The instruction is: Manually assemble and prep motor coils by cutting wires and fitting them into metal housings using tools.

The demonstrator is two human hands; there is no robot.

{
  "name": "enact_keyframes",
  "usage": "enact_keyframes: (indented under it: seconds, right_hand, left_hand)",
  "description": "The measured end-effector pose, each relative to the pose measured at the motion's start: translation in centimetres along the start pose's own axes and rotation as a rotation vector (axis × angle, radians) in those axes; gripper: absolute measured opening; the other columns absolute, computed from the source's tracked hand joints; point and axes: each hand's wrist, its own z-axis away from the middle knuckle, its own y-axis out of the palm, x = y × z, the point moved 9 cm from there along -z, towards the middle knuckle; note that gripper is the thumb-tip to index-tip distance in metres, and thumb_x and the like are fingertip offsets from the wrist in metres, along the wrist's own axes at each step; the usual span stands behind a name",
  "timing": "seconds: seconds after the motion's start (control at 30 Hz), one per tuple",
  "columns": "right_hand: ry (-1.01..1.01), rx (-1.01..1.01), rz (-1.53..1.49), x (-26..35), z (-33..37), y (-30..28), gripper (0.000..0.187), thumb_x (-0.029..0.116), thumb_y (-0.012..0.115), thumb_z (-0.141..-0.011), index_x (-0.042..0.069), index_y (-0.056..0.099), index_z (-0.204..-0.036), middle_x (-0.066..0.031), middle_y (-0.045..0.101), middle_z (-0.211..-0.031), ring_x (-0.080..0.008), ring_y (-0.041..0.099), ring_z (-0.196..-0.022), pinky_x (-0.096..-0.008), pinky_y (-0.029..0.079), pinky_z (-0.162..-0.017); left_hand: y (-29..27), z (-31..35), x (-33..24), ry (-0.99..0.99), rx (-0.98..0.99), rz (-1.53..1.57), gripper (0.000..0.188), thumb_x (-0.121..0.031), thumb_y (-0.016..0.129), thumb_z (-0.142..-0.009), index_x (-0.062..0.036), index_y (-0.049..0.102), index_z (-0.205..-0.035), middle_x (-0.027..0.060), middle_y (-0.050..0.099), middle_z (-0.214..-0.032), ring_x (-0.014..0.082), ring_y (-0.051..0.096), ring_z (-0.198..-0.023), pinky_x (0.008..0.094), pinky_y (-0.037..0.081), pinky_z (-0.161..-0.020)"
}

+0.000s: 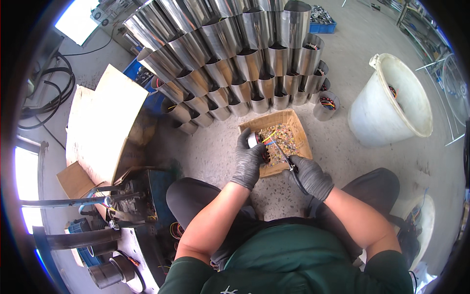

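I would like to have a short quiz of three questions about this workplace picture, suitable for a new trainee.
1. True or false: the large whitish bucket stands to the right of the open cardboard box.
2. What does the gloved right hand hold? A) a hammer; B) a scissors-like tool; C) a brush.
3. What does the gloved left hand hold?

Key:
1. True.
2. B.
3. A small part with a pale, curved side and coloured wires.

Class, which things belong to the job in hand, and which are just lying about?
In the job:
scissors, in the right hand
wired part, in the left hand
cardboard box of clippings
probably the metal tubes, some holding wires

Apparently just lying about:
blue crate of metal pieces
cardboard sheet
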Motion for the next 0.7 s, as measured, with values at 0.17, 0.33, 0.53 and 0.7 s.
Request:
enact_keyframes:
  seconds: [0.17,0.33,0.53,0.7]
  right_hand:
    - [-0.002,0.042,-0.092,-0.8,-0.8,0.7,0.039,0.034,0.075,-0.089,0.002,0.065,-0.108,-0.0156,0.068,-0.08,-0.0325,0.066,-0.071,-0.0435,0.052,-0.069]
    - [0.179,0.174,-0.557,-4.1,-0.8,3.8,0.039,0.034,0.074,-0.092,0.004,0.063,-0.113,-0.0093,0.064,-0.075,-0.0237,0.063,-0.063,-0.0358,0.049,-0.059]
    - [0.468,0.362,-1.051,-2.6,0.8,4.2,0.029,0.024,0.069,-0.095,0.008,0.058,-0.116,-0.0018,0.054,-0.065,-0.0152,0.051,-0.044,-0.03,0.041,-0.04]
    - [0.474,0.321,-1.154,-3.5,1.5,5.5,0.022,0.011,0.061,-0.093,0.006,0.056,-0.114,-0.0034,0.055,-0.065,-0.0156,0.049,-0.041,-0.032,0.04,-0.036]
  left_hand:
    - [-0.2,0.3,-0.1,0.017,0.009,-0.006,0.079,0.006,0.067,-0.079,-0.0059,0.039,-0.152,0.015,0.061,-0.122,0.0243,0.064,-0.101,0.0365,0.058,-0.084]
    - [1.4,1.6,-0.1,-0.056,0.078,-0.041,0.077,0.004,0.067,-0.079,-0.0052,0.04,-0.151,0.0154,0.06,-0.123,0.0242,0.064,-0.103,0.0363,0.058,-0.086]
    - [1.9,2.1,0.5,-0.052,0.101,-0.069,0.074,0.002,0.067,-0.081,-0.0044,0.041,-0.15,0.0155,0.061,-0.124,0.0241,0.063,-0.107,0.0363,0.056,-0.089]
    - [1.8,1.6,1.4,-0.056,0.066,-0.087,0.074,0.003,0.067,-0.081,-0.0039,0.041,-0.149,0.0141,0.061,-0.122,0.0237,0.064,-0.103,0.0357,0.057,-0.086]
